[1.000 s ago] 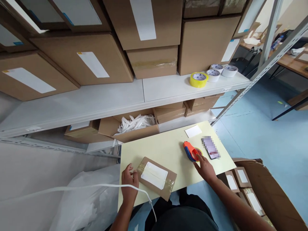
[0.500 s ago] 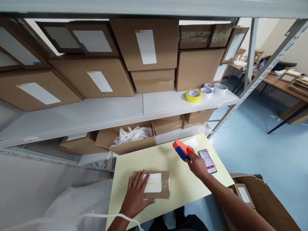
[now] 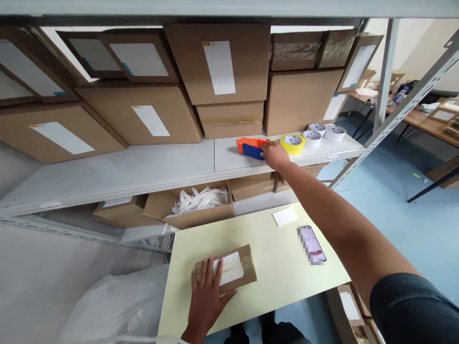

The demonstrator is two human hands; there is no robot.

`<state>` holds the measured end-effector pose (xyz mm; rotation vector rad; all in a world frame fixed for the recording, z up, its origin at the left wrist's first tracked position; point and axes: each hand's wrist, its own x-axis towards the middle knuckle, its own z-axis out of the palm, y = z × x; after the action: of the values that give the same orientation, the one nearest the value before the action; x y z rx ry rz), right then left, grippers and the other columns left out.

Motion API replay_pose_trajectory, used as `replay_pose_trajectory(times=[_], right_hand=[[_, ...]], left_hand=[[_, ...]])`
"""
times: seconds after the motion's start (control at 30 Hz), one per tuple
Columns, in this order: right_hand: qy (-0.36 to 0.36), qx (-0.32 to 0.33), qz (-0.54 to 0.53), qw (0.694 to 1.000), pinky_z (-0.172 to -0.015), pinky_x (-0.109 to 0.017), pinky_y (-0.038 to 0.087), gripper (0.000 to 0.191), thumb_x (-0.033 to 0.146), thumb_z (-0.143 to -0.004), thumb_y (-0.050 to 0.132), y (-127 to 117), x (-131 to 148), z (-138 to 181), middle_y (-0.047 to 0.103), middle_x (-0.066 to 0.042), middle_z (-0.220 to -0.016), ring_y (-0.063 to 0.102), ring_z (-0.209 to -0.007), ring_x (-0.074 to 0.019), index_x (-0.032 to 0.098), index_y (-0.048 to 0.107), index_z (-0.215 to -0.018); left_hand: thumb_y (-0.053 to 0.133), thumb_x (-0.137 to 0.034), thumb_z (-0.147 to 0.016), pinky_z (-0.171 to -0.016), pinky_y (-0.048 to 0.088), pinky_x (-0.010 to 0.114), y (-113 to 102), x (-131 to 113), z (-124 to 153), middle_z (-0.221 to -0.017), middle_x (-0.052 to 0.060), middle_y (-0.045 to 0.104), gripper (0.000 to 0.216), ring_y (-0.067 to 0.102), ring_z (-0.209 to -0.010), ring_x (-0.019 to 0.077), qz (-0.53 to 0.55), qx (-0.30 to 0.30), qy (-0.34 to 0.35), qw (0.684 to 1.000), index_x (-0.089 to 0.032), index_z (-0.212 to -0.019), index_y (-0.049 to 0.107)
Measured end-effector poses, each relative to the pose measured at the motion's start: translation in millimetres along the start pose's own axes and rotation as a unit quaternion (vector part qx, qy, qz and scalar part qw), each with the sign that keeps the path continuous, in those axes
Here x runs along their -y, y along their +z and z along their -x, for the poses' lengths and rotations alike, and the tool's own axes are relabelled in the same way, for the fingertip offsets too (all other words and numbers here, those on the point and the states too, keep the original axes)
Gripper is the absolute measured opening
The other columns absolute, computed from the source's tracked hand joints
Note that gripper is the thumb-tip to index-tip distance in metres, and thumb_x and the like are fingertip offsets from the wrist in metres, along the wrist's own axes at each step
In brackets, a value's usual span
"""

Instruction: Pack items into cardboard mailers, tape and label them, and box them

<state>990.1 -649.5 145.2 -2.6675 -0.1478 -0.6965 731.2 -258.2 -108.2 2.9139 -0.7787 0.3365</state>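
My left hand (image 3: 208, 291) lies with fingers spread on the left part of a small cardboard box (image 3: 246, 279), which rests slightly turned on the pale yellow table (image 3: 272, 282). The box has a white label (image 3: 229, 267) and clear tape over its right end. Stretched out to the shelf, my right hand (image 3: 275, 155) is closed on an orange and blue tape dispenser (image 3: 252, 148) at the shelf surface. Whether the dispenser bears on the shelf I cannot tell. Just right of that hand sits a yellow tape roll (image 3: 292, 144).
White tape rolls (image 3: 311, 138) stand on the grey shelf (image 3: 172, 160) before stacked cartons (image 3: 301, 102). A phone (image 3: 312, 244) and a white card (image 3: 285, 216) lie on the table. Below the shelf is an open box of white pieces (image 3: 202, 200); another carton (image 3: 349, 306) stands lower right.
My right hand has carried the tape dispenser from above the table up and forward to the shelf. The small box has turned a little under my left hand.
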Motion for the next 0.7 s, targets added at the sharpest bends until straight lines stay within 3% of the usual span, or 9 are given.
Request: replay_pose_trajectory(times=[0.1, 0.17, 0.23, 0.3, 0.4, 0.47, 0.53, 0.63, 0.7], right_hand=[[-0.003, 0.019, -0.002, 1.0, -0.103, -0.04, 0.045, 0.027, 0.021, -0.103, 0.05, 9, -4, -4, 0.063, -0.02, -0.129, 0.058, -0.113, -0.0215, 0.004, 0.062, -0.121], [-0.019, -0.019, -0.008, 1.0, -0.105, -0.043, 0.045, 0.03, 0.023, -0.102, 0.049, 12, -9, 11, 0.062, -0.018, -0.132, 0.056, -0.119, -0.0263, 0.01, 0.062, -0.126], [-0.033, -0.074, -0.025, 0.996, -0.107, -0.044, 0.045, 0.035, 0.025, -0.104, 0.044, 19, -17, 47, 0.061, -0.016, -0.133, 0.055, -0.123, -0.0271, 0.015, 0.059, -0.133], [-0.014, -0.074, -0.049, 0.996, -0.103, -0.041, 0.048, 0.037, 0.028, -0.105, 0.039, 36, -29, 101, 0.064, -0.015, -0.126, 0.058, -0.12, -0.0259, 0.017, 0.06, -0.133], [0.114, 0.066, -0.04, 0.991, -0.097, -0.04, 0.053, 0.036, 0.032, -0.102, 0.045, 82, -53, 192, 0.065, -0.015, -0.129, 0.062, -0.117, -0.0264, 0.017, 0.062, -0.129], [0.215, 0.171, -0.009, 0.961, -0.102, -0.044, 0.051, 0.047, 0.035, -0.098, 0.053, 118, -67, 242, 0.054, -0.02, -0.146, 0.054, -0.132, -0.0309, 0.014, 0.055, -0.14], [0.263, 0.262, 0.012, 0.929, -0.111, -0.05, 0.043, 0.06, 0.035, -0.095, 0.059, 150, -75, 278, 0.042, -0.024, -0.157, 0.041, -0.145, -0.0347, 0.011, 0.046, -0.148], [0.237, 0.291, 0.013, 0.927, -0.12, -0.056, 0.029, 0.061, 0.025, -0.095, 0.056, 179, -68, 316, 0.03, -0.025, -0.163, 0.025, -0.153, -0.0357, 0.008, 0.041, -0.152], [0.168, 0.274, -0.014, 0.947, -0.12, -0.055, 0.028, 0.054, 0.016, -0.095, 0.05, 185, -53, 339, 0.034, -0.023, -0.162, 0.027, -0.153, -0.0335, 0.008, 0.047, -0.148]], left_hand=[[0.051, -0.078, -0.084, -0.121, 0.013, 0.065, -6, 2, 1, -0.162, 0.019, 0.036, 0.09, 0.033, -0.149, 0.041, 0.007, 0.011, 0.015, 1.0, -0.022, -0.154, 0.043], [0.051, -0.073, -0.087, -0.122, 0.018, 0.062, -12, 0, -4, -0.163, 0.017, 0.035, 0.087, 0.033, -0.149, 0.0389, 0.025, 0.026, 0.024, 0.999, -0.022, -0.156, 0.039], [0.049, -0.063, -0.094, -0.122, 0.025, 0.056, -18, -6, -15, -0.162, 0.014, 0.037, 0.076, 0.036, -0.148, 0.0348, 0.054, 0.045, 0.029, 0.997, -0.022, -0.156, 0.038], [0.046, -0.052, -0.098, -0.12, 0.034, 0.05, -23, -14, -32, -0.16, 0.011, 0.042, 0.061, 0.04, -0.147, 0.0309, 0.087, 0.067, 0.023, 0.994, -0.025, -0.153, 0.044], [0.044, -0.044, -0.1, -0.117, 0.04, 0.047, -28, -29, -66, -0.153, 0.007, 0.052, 0.047, 0.045, -0.143, 0.0285, 0.14, 0.082, 0.028, 0.986, -0.027, -0.143, 0.056], [0.044, -0.041, -0.1, -0.117, 0.041, 0.047, -30, -41, -90, -0.147, 0.007, 0.058, 0.043, 0.049, -0.139, 0.0275, 0.176, 0.084, 0.048, 0.98, -0.027, -0.138, 0.06], [0.045, -0.038, -0.1, -0.115, 0.044, 0.046, -30, -54, -112, -0.14, 0.007, 0.063, 0.04, 0.053, -0.134, 0.0262, 0.202, 0.093, 0.065, 0.973, -0.027, -0.135, 0.063], [0.044, -0.035, -0.101, -0.111, 0.045, 0.043, -22, -75, -140, -0.134, 0.006, 0.066, 0.038, 0.057, -0.128, 0.0242, 0.216, 0.13, 0.087, 0.964, -0.027, -0.132, 0.063], [0.045, -0.031, -0.1, -0.109, 0.045, 0.042, -11, -89, -154, -0.134, 0.007, 0.065, 0.037, 0.058, -0.125, 0.0244, 0.205, 0.17, 0.104, 0.958, -0.027, -0.132, 0.062]])
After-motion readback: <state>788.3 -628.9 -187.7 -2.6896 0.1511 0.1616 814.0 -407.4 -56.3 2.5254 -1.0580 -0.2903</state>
